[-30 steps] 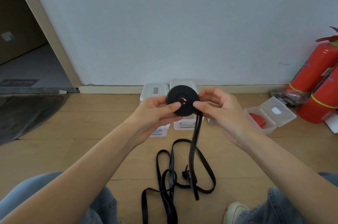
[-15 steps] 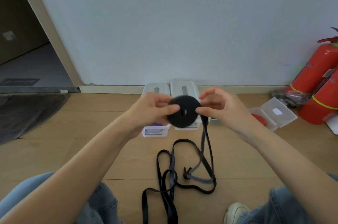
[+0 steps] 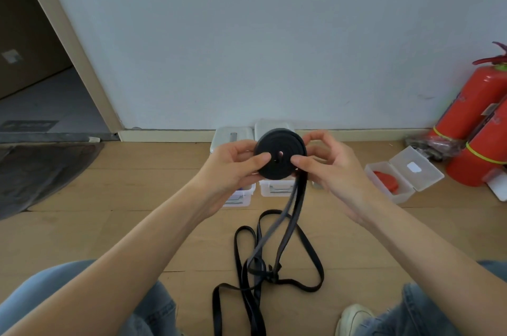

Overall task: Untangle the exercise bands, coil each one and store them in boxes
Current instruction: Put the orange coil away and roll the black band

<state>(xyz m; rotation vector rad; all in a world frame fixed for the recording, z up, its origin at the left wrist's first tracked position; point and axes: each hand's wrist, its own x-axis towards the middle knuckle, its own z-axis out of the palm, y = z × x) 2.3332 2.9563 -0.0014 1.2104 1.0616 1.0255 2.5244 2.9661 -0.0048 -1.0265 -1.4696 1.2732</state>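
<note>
Currently, the flat black rubber band coil [image 3: 279,154] is held above the wooden floor [image 3: 142,187], its round face toward the camera. Left hand [image 3: 233,168] and right hand [image 3: 326,168] pinch opposite edges. Its loose black tail [image 3: 290,215] hangs straight down into tangled loops lying on the floor.

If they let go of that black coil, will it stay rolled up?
Probably not. The coil looks held together only by both hands' grip, so it may spring loose. Its tail hangs limp, so it is likely floppy. Being round, it might roll.
</note>
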